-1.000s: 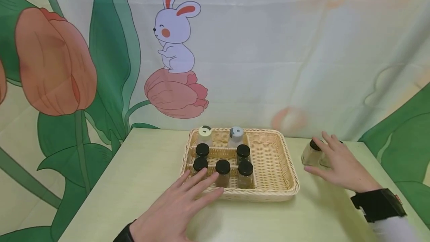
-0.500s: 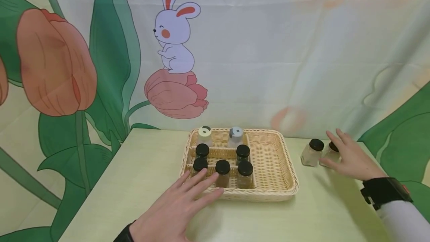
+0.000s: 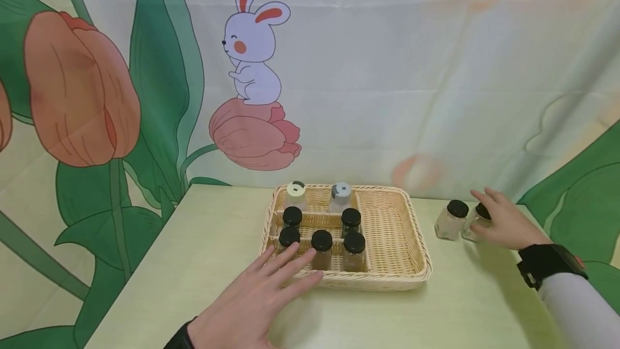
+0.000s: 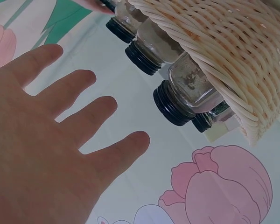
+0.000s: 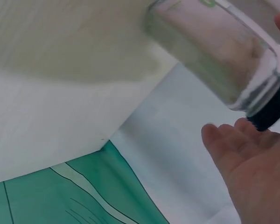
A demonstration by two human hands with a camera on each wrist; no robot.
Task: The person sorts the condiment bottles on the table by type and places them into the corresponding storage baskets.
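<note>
My left hand hovers over the front left rim of the wicker basket, fingers spread and holding nothing. In the left wrist view, a gap shows between its fingertips and the black-lidded glass jars in the basket. My right hand is at the right one of two black-lidded glass jars on the table. Its thumb and fingers stand on either side of the lid, with space visible between the lower fingers and the jar. The other jar stands just left of it.
Dividers split the basket's left part, where several black-lidded jars, a cream-capped bottle and a grey-capped bottle stand. Its right compartment shows bare weave. A printed curtain hangs behind the table.
My right hand has drawn back from the left loose jar and moved right to the other one, lowering slightly around its lid. The left hand has stayed put.
</note>
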